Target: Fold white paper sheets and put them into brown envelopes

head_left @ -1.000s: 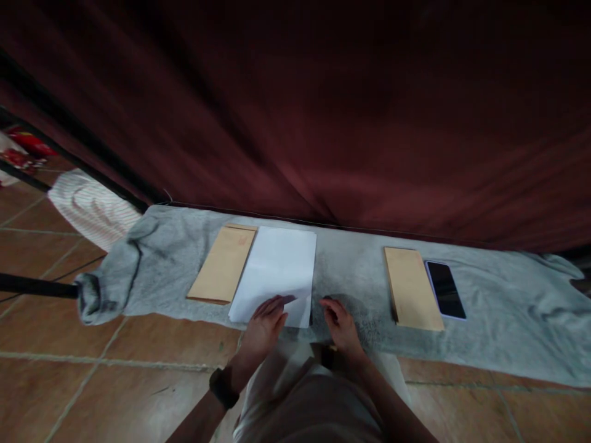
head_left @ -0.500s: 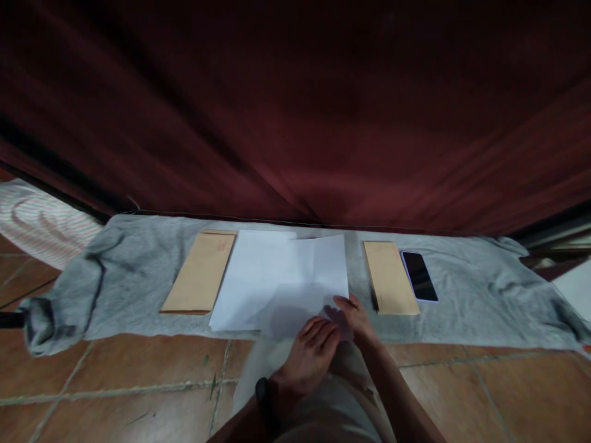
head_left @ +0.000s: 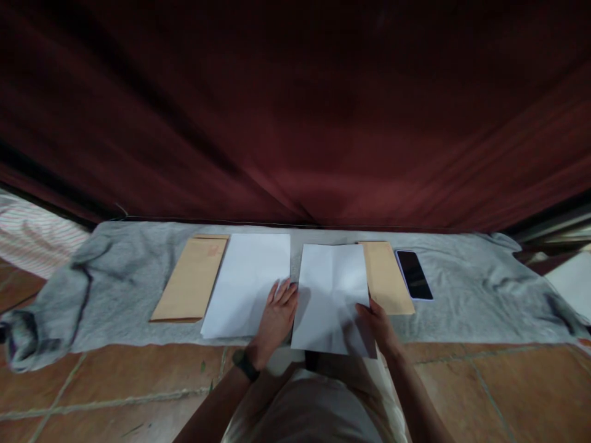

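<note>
A white paper sheet (head_left: 330,289) with crossing fold creases is in front of me, its near edge reaching past the cloth toward my lap. My right hand (head_left: 379,329) pinches its right edge, thumb on top and the other fingers underneath. My left hand (head_left: 278,311) lies with fingers stretched out at the sheet's left edge, over the right part of a white paper stack (head_left: 247,277). Whether its fingertips touch the creased sheet is hard to tell. Partly covered by that sheet, a brown envelope stack (head_left: 390,277) sits at the right.
Another pile of brown envelopes (head_left: 191,280) is left of the white stack. A phone (head_left: 414,275) with a dark screen lies at the right. Everything rests on a grey cloth (head_left: 480,289). Behind it hangs a dark red curtain (head_left: 295,154); below is a tiled floor (head_left: 138,375).
The creased sheet has shifted right, away from the white stack, and now overlaps the right envelopes. My left hand has moved left and spread its fingers; my right hand has moved slightly right.
</note>
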